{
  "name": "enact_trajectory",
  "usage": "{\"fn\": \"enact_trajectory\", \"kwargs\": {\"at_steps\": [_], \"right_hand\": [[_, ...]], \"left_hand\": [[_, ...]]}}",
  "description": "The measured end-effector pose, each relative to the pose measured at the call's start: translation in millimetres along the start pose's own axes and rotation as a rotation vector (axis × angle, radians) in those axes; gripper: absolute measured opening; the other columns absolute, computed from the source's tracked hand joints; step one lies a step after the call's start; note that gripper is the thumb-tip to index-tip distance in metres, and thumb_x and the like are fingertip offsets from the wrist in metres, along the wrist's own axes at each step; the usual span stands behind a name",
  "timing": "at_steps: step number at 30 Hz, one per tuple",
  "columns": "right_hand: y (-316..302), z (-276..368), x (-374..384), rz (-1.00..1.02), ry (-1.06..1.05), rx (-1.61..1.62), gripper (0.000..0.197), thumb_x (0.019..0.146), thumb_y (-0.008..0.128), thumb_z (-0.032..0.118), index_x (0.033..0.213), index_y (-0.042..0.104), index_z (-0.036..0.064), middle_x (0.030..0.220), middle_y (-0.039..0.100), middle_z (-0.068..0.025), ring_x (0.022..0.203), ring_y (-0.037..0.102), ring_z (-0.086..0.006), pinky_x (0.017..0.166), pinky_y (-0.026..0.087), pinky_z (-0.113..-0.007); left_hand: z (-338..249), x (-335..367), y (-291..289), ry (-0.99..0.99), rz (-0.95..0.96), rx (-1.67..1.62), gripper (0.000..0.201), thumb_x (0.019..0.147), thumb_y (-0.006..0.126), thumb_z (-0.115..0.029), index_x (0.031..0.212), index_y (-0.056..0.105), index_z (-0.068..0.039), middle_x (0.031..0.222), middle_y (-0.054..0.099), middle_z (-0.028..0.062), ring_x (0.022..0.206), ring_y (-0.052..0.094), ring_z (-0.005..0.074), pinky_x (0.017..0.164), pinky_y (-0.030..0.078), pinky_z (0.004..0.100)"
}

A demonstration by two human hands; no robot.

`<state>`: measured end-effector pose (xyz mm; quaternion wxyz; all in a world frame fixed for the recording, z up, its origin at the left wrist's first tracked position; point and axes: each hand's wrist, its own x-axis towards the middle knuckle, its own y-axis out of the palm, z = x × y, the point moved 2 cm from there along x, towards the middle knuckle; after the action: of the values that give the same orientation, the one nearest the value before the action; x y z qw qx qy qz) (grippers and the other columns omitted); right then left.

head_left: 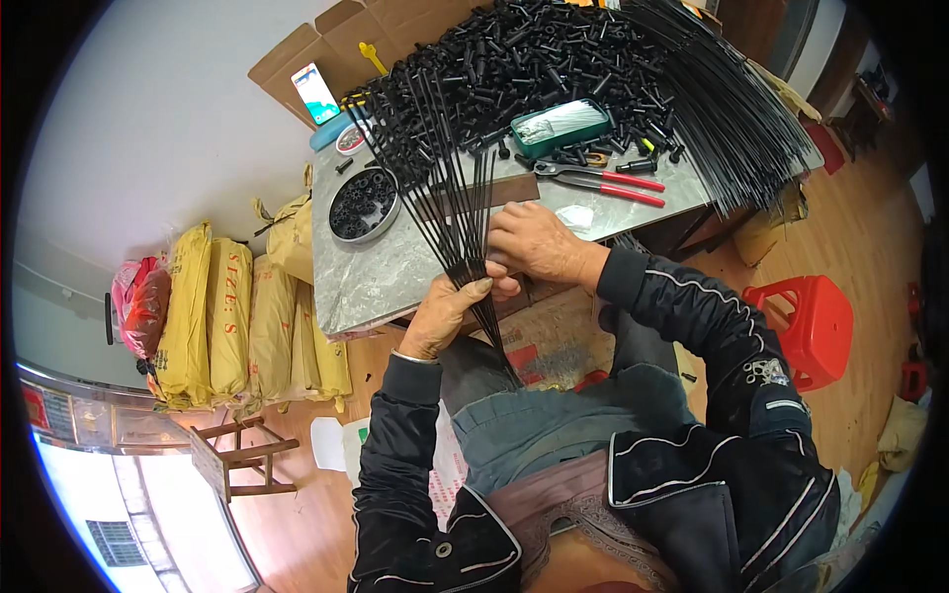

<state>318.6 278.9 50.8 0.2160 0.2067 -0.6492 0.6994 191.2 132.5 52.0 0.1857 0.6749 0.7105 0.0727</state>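
A fanned bundle of thin black rods (465, 212) is gripped in my left hand (442, 308), its thumb laid across them. The rods spread upward over the table's front edge, and their gathered lower ends reach down toward my lap. My right hand (544, 242) is closed, its fingers curled against the bundle's right side just above my left hand. Whatever its fingertips pinch is hidden. Behind the rods lies a dark brown block (509, 195). Pliers with red handles (608, 186) rest on the tabletop beyond my right hand.
A heap of black tubular parts (534, 59) covers the back of the grey table (361, 287). Long black rods (736, 119) are stacked at right. A bowl of black pieces (364, 205), a green tray (560, 128) and a phone (315, 94) sit there. Yellow sacks (229, 316) stand left; a red stool (816, 331), right.
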Motion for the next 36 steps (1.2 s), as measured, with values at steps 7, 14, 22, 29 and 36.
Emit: {"fn": "enact_trajectory", "kwargs": {"at_steps": [7,14,22,29,36], "right_hand": [[-26.8,-59.9,27.6,-0.030,0.120,0.009,0.017,0.074,0.056,-0.002,0.086,0.062,0.0093,0.091,0.061,-0.0059,0.089,0.060,-0.0290,0.080,0.049,-0.041],[-117.7,-92.0,77.3,-0.223,0.349,1.096,0.067,0.098,0.042,0.052,0.143,0.037,0.0025,0.136,0.051,-0.0141,0.118,0.054,-0.0228,0.098,0.044,-0.037],[-86.3,50.3,52.9,-0.059,0.587,1.443,0.030,0.099,0.047,0.015,0.123,0.054,-0.0022,0.104,0.065,-0.0102,0.090,0.064,-0.0161,0.082,0.053,-0.029],[-82.5,75.1,25.2,0.101,0.589,1.436,0.025,0.100,0.046,0.016,0.113,0.057,-0.0020,0.090,0.061,-0.0048,0.081,0.060,-0.0127,0.076,0.051,-0.027],[-69.3,73.5,4.8,-0.088,0.536,1.485,0.025,0.101,0.048,0.023,0.105,0.055,-0.0007,0.087,0.061,-0.0064,0.084,0.064,-0.0170,0.082,0.053,-0.031]], "left_hand": [[5.5,5.3,4.0,0.054,0.034,0.049,0.024,0.094,0.060,-0.016,0.112,0.059,0.000,0.104,0.068,0.0143,0.100,0.065,0.0239,0.092,0.051,0.0365],[16.1,12.4,25.6,0.066,0.106,0.099,0.029,0.096,0.057,-0.018,0.119,0.059,0.000,0.106,0.068,0.0107,0.103,0.063,0.0183,0.093,0.047,0.0306],[27.3,12.8,36.1,0.078,0.190,0.030,0.026,0.094,0.057,-0.010,0.117,0.058,0.003,0.104,0.067,0.0113,0.102,0.064,0.0220,0.093,0.049,0.0331],[42.5,-6.6,41.5,0.092,0.098,0.127,0.025,0.094,0.058,-0.007,0.117,0.057,0.002,0.108,0.064,0.0059,0.102,0.059,0.0146,0.090,0.047,0.0285],[24.8,-40.4,39.8,0.533,-0.628,0.960,0.090,0.052,0.088,-0.019,0.130,0.046,-0.003,0.124,0.052,0.0173,0.120,0.049,0.0354,0.100,0.040,0.0416]]}}
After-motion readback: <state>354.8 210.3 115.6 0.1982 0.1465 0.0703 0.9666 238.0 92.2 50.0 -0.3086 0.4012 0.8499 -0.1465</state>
